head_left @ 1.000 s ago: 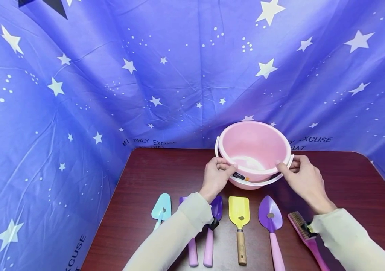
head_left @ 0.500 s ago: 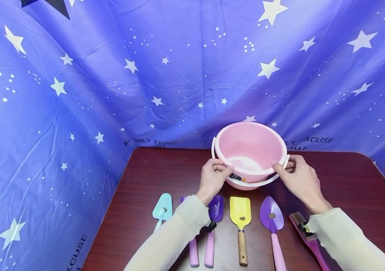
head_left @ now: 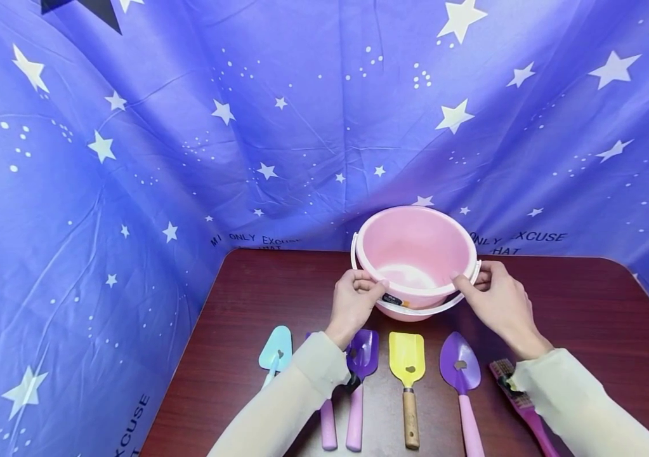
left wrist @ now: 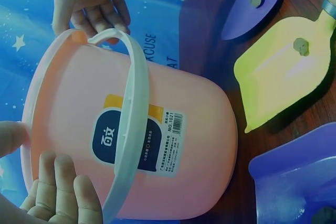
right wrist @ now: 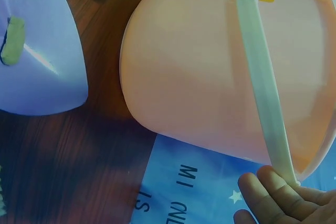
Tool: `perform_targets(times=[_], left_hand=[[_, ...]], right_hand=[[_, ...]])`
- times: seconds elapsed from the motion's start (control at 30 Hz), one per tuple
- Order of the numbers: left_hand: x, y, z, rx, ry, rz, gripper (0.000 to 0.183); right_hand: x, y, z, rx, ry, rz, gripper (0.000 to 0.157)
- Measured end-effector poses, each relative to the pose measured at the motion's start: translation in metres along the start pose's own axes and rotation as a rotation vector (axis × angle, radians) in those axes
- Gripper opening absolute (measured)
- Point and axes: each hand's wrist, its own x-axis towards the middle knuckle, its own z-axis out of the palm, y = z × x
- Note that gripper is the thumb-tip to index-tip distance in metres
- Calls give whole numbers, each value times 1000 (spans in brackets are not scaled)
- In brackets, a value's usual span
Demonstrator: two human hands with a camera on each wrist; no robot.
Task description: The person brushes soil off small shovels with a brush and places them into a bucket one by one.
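A pink bucket (head_left: 410,235) stands upright near the table's far edge, with nothing inside it. My left hand (head_left: 353,304) pinches its rim at the front left, thumb over the edge. At the right side, my right hand (head_left: 501,308) holds the rim near where the handle joins. The bucket's white handle (left wrist: 135,103) hangs down across the front, over a dark label (left wrist: 105,137) with a barcode, in the left wrist view. In the right wrist view, the fingers (right wrist: 273,184) of my right hand lie against the handle's end.
Laid in a row on the table (head_left: 267,285) are a teal trowel (head_left: 276,346), two purple shovels (head_left: 365,352) partly under my left sleeve, a yellow shovel (head_left: 406,354), a purple pointed trowel (head_left: 460,362) and a pink brush (head_left: 532,419). A blue star-printed cloth (head_left: 301,127) hangs behind.
Both hands have slid the bucket a little to the left, keeping their hold on the rim. The tools lie as before, with a slight shift of the view.
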Motion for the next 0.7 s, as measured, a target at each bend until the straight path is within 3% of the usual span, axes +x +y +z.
perform_targets(times=[0.7], left_hand=[[-2, -3, -17, 5, 35, 16, 27]], right_hand=[[1, -14, 11, 4, -9, -3, 62]])
